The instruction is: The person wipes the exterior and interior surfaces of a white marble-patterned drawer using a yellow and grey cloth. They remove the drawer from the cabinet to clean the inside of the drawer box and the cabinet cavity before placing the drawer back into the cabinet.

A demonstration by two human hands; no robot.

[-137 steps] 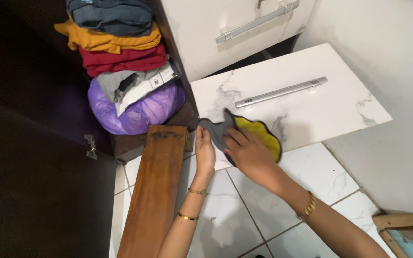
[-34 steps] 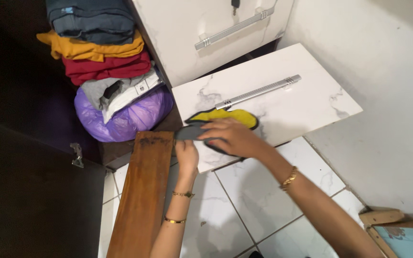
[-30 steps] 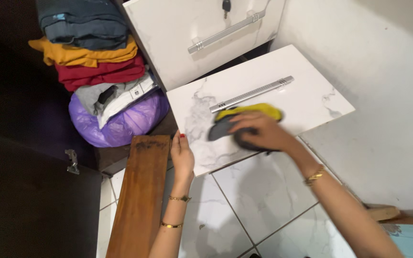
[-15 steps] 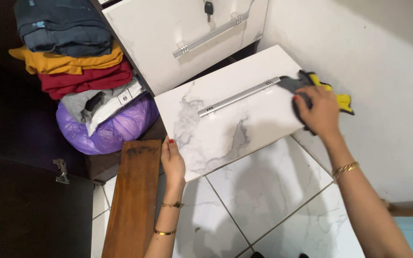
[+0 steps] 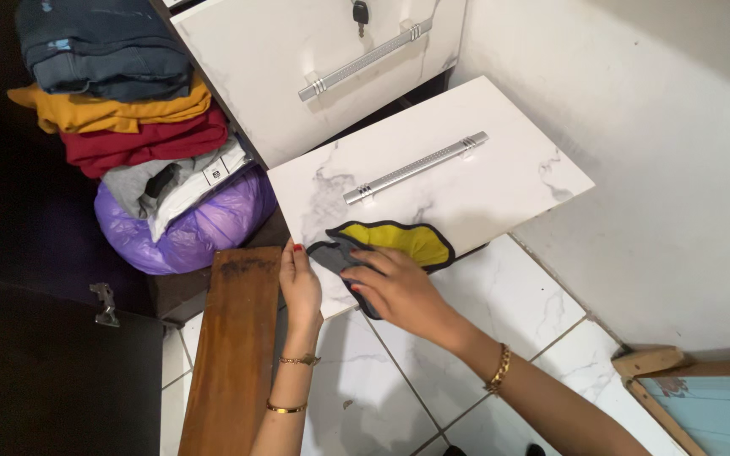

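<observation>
Cloth (image 5: 399,245), yellow on one face and grey on the other with a dark wavy hem, lies flat on the white marbled drawer front (image 5: 500,173), at its near left corner and just short of the near edge. The right hand (image 5: 399,289) presses on the grey part; its fingers (image 5: 363,263) are spread slightly and laid flat on the fabric, not pinching it, so the yellow part shows bare beyond the fingertips, toward the metal handle (image 5: 416,167). The cloth does not touch the handle. The left hand (image 5: 300,283) rests at the front's left corner, fingers together and extended along the edge, their tips just beside the grey end of the cloth; whether they touch it I cannot tell.

To wipe well here, I judge that the palm should stay low and the pressure even, so the cloth slides as one sheet rather than bunching under the knuckles. The left hand's hold on the corner matters: the front is tilted out into the room, and a firm brace keeps it from shifting under the strokes. Strokes that overlap and run along the handle, then round its two mounts, would reach the strip that a flat pass misses. The near edge is worth care, since the cloth could slip off onto the floor tiles (image 5: 500,304).

A brown plank (image 5: 238,355) lies just left of the left wrist, and folded clothes (image 5: 120,93) sit stacked over a purple bag (image 5: 187,224) beyond it.
</observation>
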